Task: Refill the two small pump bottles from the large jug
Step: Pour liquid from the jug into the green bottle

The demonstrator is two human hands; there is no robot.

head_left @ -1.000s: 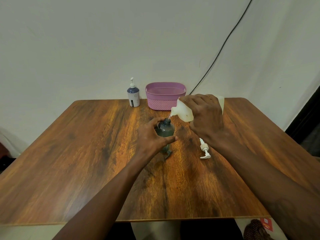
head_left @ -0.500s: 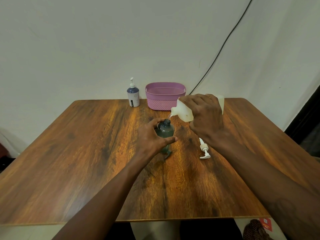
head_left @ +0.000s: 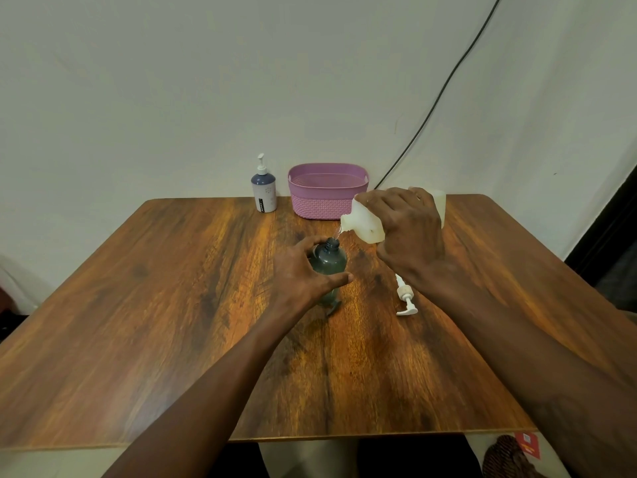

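Note:
A dark green bottle (head_left: 330, 259) with its pump off stands upright at the table's middle, and my left hand (head_left: 303, 273) is wrapped around its body. My right hand (head_left: 408, 236) holds the pale translucent jug (head_left: 363, 220) tilted, its spout just above and right of the bottle's open neck, with a thin stream of liquid falling in. The bottle's white pump (head_left: 405, 298) lies on the table to the right, partly under my right wrist. A second pump bottle (head_left: 263, 194), white with a blue top, stands at the far edge with its pump on.
A purple woven basket (head_left: 327, 201) sits at the far edge of the wooden table (head_left: 172, 305), right of the white bottle. A black cable (head_left: 437, 98) runs down the wall behind it. The wall is close behind the table.
Hardly anything has moved. The jug stays tilted over the green bottle's neck and both hands keep their hold.

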